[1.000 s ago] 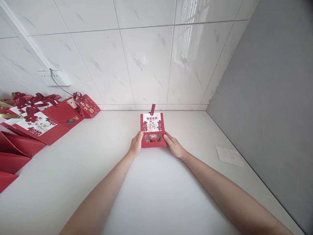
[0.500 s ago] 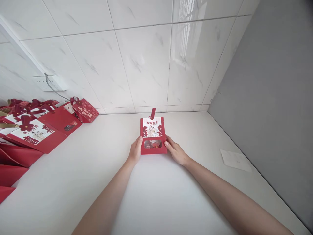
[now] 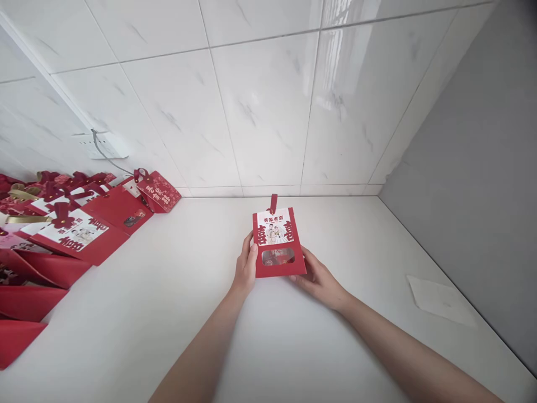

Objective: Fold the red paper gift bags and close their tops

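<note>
A red gift box (image 3: 279, 271) with a white printed panel of a couple, a clear window and a dark red ribbon loop on top is between my hands, in the middle of the head view. My left hand (image 3: 246, 266) grips its left side, thumb on the front edge and fingers behind. At the lower right corner, my right hand (image 3: 321, 278) holds the box, with the thumb under the bottom edge and the fingers partly hidden behind it. Through the window, small wrapped items show, too blurred to name.
Several red gift boxes and bags (image 3: 96, 235) with ribbon handles crowd the left of the white table (image 3: 168, 313). A tiled wall (image 3: 268, 117) with a socket plate (image 3: 103, 146) and cable stands behind. A grey panel (image 3: 470, 184) borders the right, near a flat pale piece (image 3: 438, 298).
The camera view has shifted, so the surroundings appear displaced. The box is tilted a little, and my right hand has slid down from its right side to the lower right corner.
</note>
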### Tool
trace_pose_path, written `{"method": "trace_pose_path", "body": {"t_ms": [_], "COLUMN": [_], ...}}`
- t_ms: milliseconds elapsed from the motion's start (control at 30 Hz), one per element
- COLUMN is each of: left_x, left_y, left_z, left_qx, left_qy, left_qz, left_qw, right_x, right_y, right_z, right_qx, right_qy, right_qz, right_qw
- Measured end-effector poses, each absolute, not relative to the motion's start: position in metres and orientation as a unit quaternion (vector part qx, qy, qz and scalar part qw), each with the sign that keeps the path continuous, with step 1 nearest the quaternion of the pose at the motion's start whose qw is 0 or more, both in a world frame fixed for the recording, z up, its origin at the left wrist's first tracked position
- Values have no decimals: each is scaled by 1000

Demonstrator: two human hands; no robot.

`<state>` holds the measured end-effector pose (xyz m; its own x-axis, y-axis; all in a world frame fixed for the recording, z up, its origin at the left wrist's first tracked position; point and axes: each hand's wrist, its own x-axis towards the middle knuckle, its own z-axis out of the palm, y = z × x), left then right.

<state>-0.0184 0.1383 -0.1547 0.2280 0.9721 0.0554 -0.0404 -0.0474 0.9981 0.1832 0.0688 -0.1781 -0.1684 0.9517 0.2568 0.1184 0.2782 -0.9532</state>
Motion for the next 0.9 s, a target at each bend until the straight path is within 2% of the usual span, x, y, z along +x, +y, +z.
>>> {"method": "trace_pose_path", "body": {"t_ms": [133,300,400,600,767,900], "left_x": [-18,-12,-9,-21,-32,-35], "left_y": [137,135,129,119,118,120], "left_z": [-155,-163,-169,-172,-166,-164], "left_qx": [597,620,609,681,666,683], "left_qy": [367,359,360,296,310,280], "left_qz": [450,464,472,404,402,401], "left_qw": [554,521,526,534,547,543], "right_x": [187,187,182,174,172,167], "right_y": [68,65,62,52,46,46], "right_z": [-182,-188,-185,-176,-176,-176], "right_qx": [-453,-483,-460,-402,-398,-469], "right_qy": [-637,-652,-670,-729,-751,-658], "right_qz": [377,198,142,153,203,263], "right_qw": [497,550,565,532,487,528]}}
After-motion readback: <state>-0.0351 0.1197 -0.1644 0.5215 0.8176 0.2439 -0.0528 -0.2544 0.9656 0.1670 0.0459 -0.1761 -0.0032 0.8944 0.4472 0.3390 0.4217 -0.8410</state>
